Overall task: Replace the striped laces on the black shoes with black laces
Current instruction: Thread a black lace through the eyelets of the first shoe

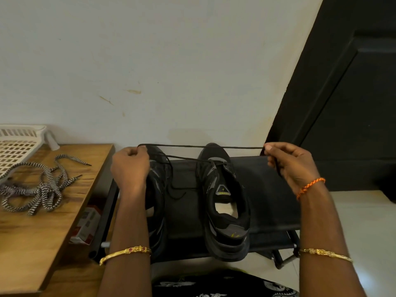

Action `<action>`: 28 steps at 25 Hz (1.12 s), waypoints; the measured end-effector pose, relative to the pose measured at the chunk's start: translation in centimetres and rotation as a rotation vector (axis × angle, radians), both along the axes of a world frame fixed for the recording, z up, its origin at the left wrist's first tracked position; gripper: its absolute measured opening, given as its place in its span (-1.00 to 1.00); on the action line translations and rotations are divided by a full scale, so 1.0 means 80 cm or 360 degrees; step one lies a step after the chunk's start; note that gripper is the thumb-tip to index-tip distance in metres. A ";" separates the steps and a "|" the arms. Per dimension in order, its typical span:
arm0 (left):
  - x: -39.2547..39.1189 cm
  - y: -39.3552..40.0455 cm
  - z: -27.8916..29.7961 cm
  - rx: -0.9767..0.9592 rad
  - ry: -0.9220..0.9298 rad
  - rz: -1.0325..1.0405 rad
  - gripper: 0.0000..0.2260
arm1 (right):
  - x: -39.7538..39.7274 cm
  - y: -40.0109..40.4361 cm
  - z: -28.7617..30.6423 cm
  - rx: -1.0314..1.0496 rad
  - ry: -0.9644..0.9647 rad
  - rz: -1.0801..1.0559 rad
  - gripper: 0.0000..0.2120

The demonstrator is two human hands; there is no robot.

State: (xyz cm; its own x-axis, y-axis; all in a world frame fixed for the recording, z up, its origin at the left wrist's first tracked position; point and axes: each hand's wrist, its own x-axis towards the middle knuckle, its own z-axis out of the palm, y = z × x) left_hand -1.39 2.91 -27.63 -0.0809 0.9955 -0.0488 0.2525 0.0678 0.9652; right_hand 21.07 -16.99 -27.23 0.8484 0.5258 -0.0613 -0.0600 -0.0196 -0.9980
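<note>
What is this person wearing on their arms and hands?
Both forearms are bare, with no sleeves or gloves. The left hand has a gold bangle with a small red stone behind it. The right hand has an orange braided thread at the wrist and a gold bangle further back.

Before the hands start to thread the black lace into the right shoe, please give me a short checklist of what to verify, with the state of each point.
1. Striped laces are out of the shoes, lying on the wooden table: ok.
2. Black lace is stretched straight between both hands: ok.
3. Left hand grips one end: ok.
4. Right hand pinches the other end: ok.
5. Right shoe lies flat on the black rack, opening up: ok.
6. Right shoe's eyelets are free: cannot tell, another black lace lies across them.
</note>
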 end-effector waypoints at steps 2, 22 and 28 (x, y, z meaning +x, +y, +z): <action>-0.001 0.003 0.000 -0.0035 0.0030 0.0042 -0.88 | 0.009 -0.005 -0.015 -0.0077 -0.0013 -0.0088 -0.94; 0.086 -0.078 0.007 0.0600 0.0308 -0.1355 -0.83 | -0.049 0.051 0.007 0.0010 -0.0241 0.0589 -0.86; 0.088 -0.061 -0.004 0.0558 0.0488 -0.1065 -0.88 | -0.040 0.058 -0.008 -0.0070 -0.0216 0.0171 -0.90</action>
